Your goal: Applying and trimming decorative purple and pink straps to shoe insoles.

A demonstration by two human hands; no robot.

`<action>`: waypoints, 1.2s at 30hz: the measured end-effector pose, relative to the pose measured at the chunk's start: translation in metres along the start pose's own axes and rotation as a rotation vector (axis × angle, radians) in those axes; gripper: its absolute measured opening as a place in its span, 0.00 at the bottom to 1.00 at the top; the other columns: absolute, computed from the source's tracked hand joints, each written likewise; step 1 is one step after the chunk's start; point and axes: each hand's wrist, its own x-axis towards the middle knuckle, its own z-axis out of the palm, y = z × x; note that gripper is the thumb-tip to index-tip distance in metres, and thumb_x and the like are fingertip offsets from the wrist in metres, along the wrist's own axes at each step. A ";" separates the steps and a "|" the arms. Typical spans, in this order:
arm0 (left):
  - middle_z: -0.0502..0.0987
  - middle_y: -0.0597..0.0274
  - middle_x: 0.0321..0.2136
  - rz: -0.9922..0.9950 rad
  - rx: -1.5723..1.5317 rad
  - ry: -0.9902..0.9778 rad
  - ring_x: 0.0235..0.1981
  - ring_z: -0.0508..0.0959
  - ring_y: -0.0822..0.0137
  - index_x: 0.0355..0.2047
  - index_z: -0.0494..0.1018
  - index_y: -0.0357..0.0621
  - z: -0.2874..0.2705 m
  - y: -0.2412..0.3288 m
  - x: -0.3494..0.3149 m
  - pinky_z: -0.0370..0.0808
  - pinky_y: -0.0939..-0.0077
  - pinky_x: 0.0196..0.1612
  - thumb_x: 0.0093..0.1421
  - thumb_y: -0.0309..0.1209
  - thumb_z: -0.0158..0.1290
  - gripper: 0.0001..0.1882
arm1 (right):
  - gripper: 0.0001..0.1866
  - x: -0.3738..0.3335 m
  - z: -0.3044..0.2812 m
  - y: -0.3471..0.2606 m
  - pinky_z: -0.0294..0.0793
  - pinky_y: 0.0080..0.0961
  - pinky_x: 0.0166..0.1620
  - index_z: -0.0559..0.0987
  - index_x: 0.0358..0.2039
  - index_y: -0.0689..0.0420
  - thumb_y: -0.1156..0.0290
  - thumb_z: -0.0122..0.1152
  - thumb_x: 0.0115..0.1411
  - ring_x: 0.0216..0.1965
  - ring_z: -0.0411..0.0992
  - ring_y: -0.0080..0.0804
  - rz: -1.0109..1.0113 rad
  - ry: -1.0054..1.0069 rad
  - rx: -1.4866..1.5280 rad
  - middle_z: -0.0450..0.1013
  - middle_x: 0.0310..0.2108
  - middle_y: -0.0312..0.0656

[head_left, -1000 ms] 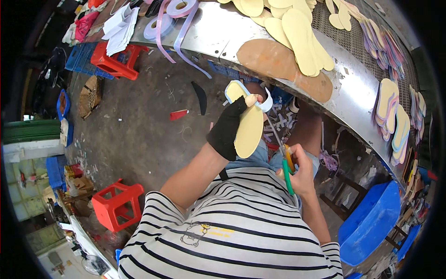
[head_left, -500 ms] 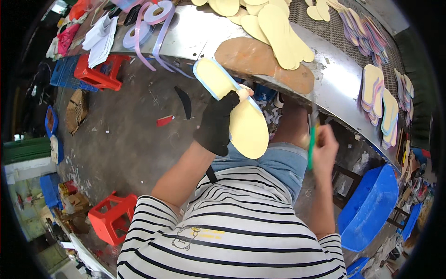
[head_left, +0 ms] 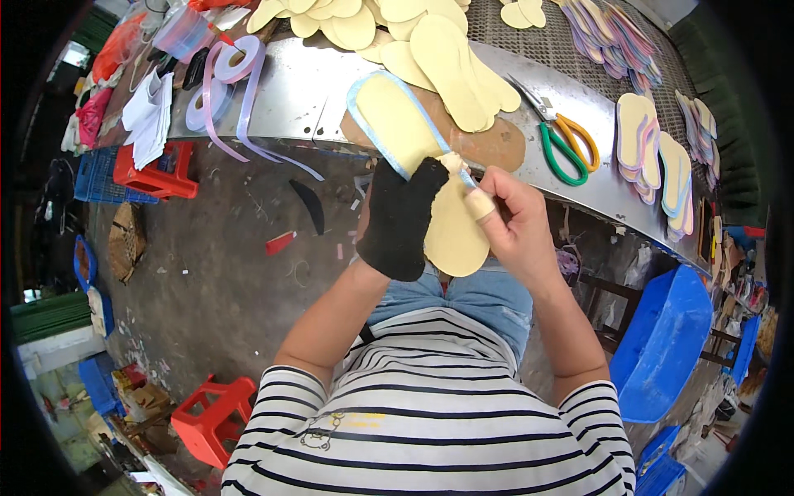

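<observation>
head view: metal bench (head_left: pixel 331 99) over dirty concrete floor (head_left: pixel 215 273)

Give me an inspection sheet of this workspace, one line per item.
Surface: curved metal bench, partly bare.
Job's things: yellow insole with pale blue edge tape, held in both hands.
Clutter: pile of insoles, scissors, ribbon rolls.
Hands: left hand in a black glove, grip shut on the insole; right hand pinches its edge.
Cables: nothing seen.
Surroundings: red stools, blue bin, dirty floor.
</observation>
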 end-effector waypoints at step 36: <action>0.72 0.68 0.20 0.475 0.432 0.094 0.22 0.66 0.79 0.32 0.72 0.35 0.018 0.009 0.047 0.65 0.80 0.26 0.60 0.33 0.48 0.12 | 0.10 0.030 -0.011 -0.005 0.57 0.18 0.20 0.65 0.23 0.61 0.75 0.57 0.55 0.16 0.56 0.20 -0.112 0.116 -0.010 0.58 0.13 0.36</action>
